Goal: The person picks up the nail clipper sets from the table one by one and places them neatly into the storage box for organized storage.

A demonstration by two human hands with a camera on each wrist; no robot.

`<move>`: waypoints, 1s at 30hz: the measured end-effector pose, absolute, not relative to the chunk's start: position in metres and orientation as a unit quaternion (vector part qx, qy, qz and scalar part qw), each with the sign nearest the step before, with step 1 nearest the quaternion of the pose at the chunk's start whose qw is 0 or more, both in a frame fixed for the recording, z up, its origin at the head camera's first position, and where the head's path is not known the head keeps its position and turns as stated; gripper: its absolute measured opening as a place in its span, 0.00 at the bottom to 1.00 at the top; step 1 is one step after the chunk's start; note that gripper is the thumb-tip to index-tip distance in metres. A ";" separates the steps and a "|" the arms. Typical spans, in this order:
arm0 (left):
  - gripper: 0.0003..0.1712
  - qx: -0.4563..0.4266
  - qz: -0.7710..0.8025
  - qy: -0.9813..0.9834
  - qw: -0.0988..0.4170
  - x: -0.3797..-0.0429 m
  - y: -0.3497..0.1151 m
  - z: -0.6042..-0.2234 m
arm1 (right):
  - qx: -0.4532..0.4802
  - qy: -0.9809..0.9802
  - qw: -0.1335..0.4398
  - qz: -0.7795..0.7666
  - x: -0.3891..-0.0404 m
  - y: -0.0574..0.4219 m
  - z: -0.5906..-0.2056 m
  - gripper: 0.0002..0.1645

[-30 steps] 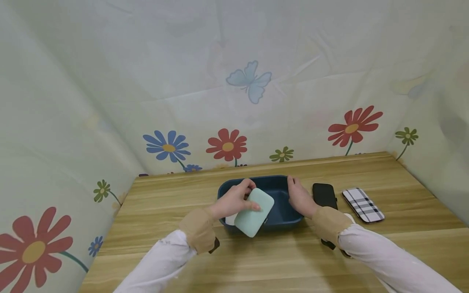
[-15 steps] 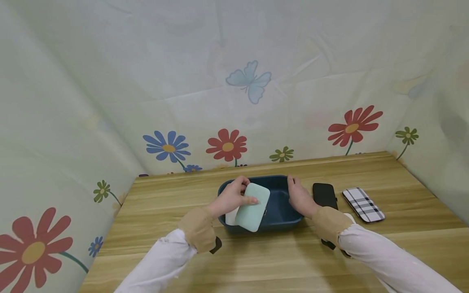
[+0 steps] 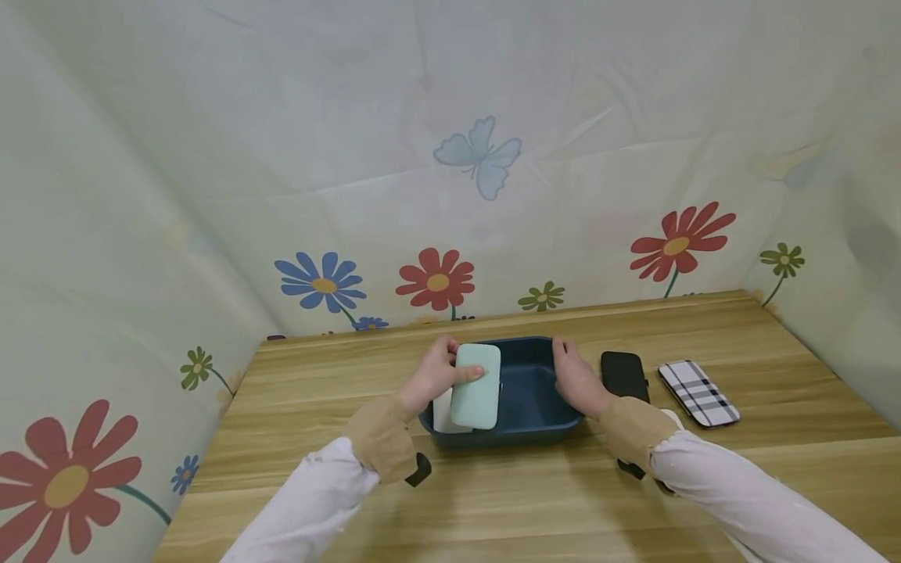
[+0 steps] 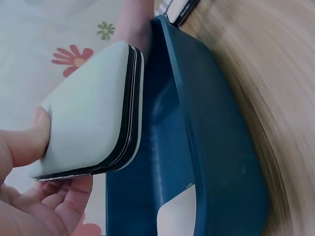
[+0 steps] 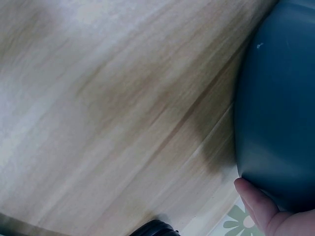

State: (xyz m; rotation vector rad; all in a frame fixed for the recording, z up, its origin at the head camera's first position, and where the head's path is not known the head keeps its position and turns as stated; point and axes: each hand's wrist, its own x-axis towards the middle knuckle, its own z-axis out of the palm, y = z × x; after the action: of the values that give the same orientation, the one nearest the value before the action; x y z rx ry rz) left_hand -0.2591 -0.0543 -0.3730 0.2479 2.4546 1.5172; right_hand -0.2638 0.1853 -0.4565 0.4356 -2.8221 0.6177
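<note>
My left hand pinches a mint-green hard case, thumb on its face and fingers behind. Black edging runs around the case in the left wrist view, and it looks closed. It is held upright over the left part of a dark blue plastic bin. Inside the bin's left end lies a white item, partly covered by the green case in the head view. My right hand grips the bin's right end at the rim; in the right wrist view a finger lies along its outer wall.
On the wooden table, right of the bin, lie a black case and a black-and-white plaid case. A white item is mostly hidden behind my right wrist. A flower-printed curtain hangs behind the table and at its sides.
My left hand has moved up and slightly left, turning the green case from a slant to nearly upright. More of the white item shows. My right hand and the bin have stayed put.
</note>
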 end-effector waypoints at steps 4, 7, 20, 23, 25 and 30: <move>0.23 0.064 0.540 0.829 0.132 -0.259 -0.054 -0.374 | 0.149 -0.960 0.110 0.211 -0.263 0.185 -0.457 0.37; 0.22 0.046 0.565 0.812 0.138 -0.260 -0.054 -0.375 | 0.153 -0.959 0.118 0.209 -0.263 0.185 -0.457 0.37; 0.19 -0.008 0.626 0.764 0.157 -0.266 -0.055 -0.374 | 0.156 -0.960 0.121 0.201 -0.263 0.187 -0.457 0.38; 0.18 -0.007 0.631 0.759 0.160 -0.266 -0.053 -0.374 | 0.158 -0.958 0.129 0.202 -0.262 0.186 -0.456 0.37; 0.18 -0.002 0.633 0.758 0.159 -0.267 -0.052 -0.374 | 0.162 -0.957 0.135 0.201 -0.262 0.186 -0.457 0.37; 0.16 -0.003 0.628 0.763 0.151 -0.268 -0.049 -0.375 | 0.168 -0.954 0.143 0.202 -0.262 0.186 -0.458 0.37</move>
State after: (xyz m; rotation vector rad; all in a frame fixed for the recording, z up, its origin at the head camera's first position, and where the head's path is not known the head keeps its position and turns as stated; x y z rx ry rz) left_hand -0.2684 -0.0486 -0.3752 -0.0097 2.1911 1.8043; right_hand -0.2620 0.1860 -0.4579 0.4848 -2.7521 0.5819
